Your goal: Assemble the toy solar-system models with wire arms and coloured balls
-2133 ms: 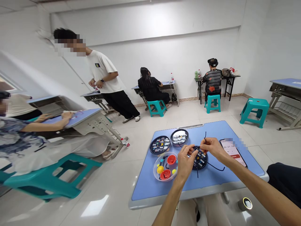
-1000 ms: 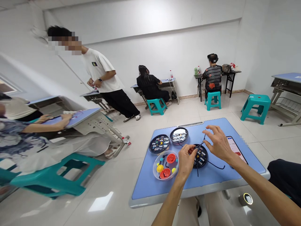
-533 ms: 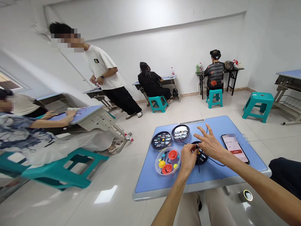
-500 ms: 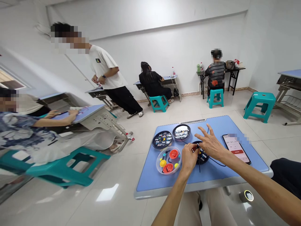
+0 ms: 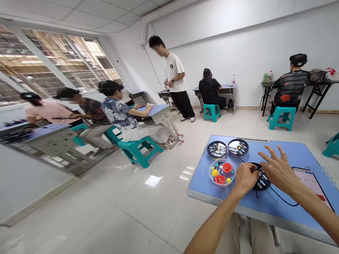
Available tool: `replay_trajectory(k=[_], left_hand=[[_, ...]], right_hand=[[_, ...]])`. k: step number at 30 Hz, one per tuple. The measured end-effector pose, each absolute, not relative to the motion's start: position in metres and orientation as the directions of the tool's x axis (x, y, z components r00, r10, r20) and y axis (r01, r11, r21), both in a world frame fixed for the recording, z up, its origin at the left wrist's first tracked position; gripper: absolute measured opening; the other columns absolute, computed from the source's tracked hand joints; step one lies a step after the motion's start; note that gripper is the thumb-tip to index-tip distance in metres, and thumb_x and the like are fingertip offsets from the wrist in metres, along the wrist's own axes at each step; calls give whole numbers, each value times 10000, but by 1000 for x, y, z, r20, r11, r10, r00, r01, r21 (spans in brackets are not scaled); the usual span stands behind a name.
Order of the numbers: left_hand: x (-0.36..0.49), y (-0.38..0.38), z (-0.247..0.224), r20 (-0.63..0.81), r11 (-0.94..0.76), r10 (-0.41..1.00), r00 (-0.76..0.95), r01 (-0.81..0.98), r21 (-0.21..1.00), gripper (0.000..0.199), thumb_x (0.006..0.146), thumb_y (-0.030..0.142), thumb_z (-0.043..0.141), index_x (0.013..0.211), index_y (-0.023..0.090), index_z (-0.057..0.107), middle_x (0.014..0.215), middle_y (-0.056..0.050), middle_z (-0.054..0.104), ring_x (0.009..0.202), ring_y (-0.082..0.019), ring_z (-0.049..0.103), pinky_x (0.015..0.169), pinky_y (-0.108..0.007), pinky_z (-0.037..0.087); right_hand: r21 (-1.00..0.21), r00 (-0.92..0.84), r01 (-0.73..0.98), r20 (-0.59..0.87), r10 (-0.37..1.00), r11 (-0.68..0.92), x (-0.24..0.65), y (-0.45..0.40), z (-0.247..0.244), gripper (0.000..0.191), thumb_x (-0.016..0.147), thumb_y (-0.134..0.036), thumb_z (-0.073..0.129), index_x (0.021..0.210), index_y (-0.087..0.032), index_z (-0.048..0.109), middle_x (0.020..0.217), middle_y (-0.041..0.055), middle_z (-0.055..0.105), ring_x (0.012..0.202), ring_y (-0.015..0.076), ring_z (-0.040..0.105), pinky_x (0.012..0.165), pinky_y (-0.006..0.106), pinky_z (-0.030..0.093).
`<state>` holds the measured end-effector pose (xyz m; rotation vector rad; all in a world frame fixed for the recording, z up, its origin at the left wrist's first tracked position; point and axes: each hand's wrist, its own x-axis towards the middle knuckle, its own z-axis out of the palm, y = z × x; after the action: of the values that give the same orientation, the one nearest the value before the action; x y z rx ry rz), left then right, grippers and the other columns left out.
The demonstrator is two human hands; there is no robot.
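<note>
My left hand (image 5: 246, 176) pinches a small black piece at the left edge of a round black disc (image 5: 264, 181) with printed labels. Thumb and index finger of my right hand (image 5: 280, 171) come together at the disc's upper side, the other fingers spread; what lies between them is hidden. From the disc a black cord (image 5: 283, 200) curves out to the right under my right forearm. To the left stands a clear round tub (image 5: 211, 179) with red cups (image 5: 227, 167), yellow balls and small parts in it. Behind it lie two more round black discs (image 5: 216, 150) (image 5: 238, 147).
A phone (image 5: 312, 187) with a running timer lies at the right of the blue table (image 5: 198, 183). Teal stools (image 5: 282, 116) stand on the floor. Several people sit at other desks, and one person (image 5: 176, 77) stands beyond the table.
My view has swung left, so the table now appears farther right and more people show. Both hands stay at the black disc, fingers only slightly shifted.
</note>
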<state>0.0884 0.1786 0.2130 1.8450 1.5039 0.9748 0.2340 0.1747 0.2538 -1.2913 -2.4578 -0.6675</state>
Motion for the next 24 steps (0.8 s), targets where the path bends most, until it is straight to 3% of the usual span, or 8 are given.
replay_trajectory(k=[3, 6, 8, 11, 16, 24], left_hand=[[81, 170, 218, 197, -223, 975, 108, 552, 803, 224, 739, 170, 646, 934, 182, 754, 757, -29, 705, 767, -206, 613, 774, -332, 477], [61, 154, 220, 269, -255, 962, 57, 548, 797, 171, 791, 189, 626, 917, 190, 741, 798, -37, 688, 809, -208, 608, 794, -343, 479], [39, 141, 219, 320, -248, 947, -36, 554, 795, 154, 826, 174, 592, 890, 193, 731, 856, -51, 682, 835, -206, 608, 795, -345, 482], [0, 125, 212, 378, -191, 902, -210, 591, 784, 206, 871, 144, 520, 863, 208, 715, 878, -55, 671, 864, -202, 603, 787, -338, 481], [-53, 117, 196, 389, -69, 858, -336, 675, 735, 178, 869, 179, 534, 863, 202, 711, 806, -49, 653, 821, -214, 598, 741, -340, 472], [-67, 118, 184, 330, -74, 909, -253, 684, 726, 229, 861, 173, 537, 1010, 188, 710, 798, -44, 641, 755, -195, 578, 709, -323, 463]], right_hand=[[229, -547, 831, 500, 671, 506, 223, 168, 274, 193, 820, -96, 579, 779, -182, 748, 1215, 117, 679, 1297, 395, 434, 1087, 642, 224], [143, -594, 778, 481, 644, 611, 200, 166, 289, 247, 866, -87, 519, 832, -195, 739, 1138, 100, 703, 1187, 322, 534, 995, 507, 380], [63, -629, 744, 401, 666, 665, 178, 169, 294, 275, 889, -81, 486, 849, -196, 733, 1072, 97, 710, 1041, 258, 604, 856, 379, 450], [-15, -676, 721, 204, 708, 693, 140, 182, 292, 301, 908, -77, 454, 857, -192, 727, 968, 94, 704, 870, 193, 633, 710, 270, 434], [32, -727, 678, -120, 676, 734, 82, 206, 277, 263, 843, -68, 534, 946, -193, 741, 920, 109, 712, 830, 208, 670, 621, 240, 393], [72, -743, 644, -181, 645, 762, 56, 219, 254, 244, 815, -77, 564, 952, -167, 744, 908, 143, 751, 885, 272, 705, 643, 268, 428]])
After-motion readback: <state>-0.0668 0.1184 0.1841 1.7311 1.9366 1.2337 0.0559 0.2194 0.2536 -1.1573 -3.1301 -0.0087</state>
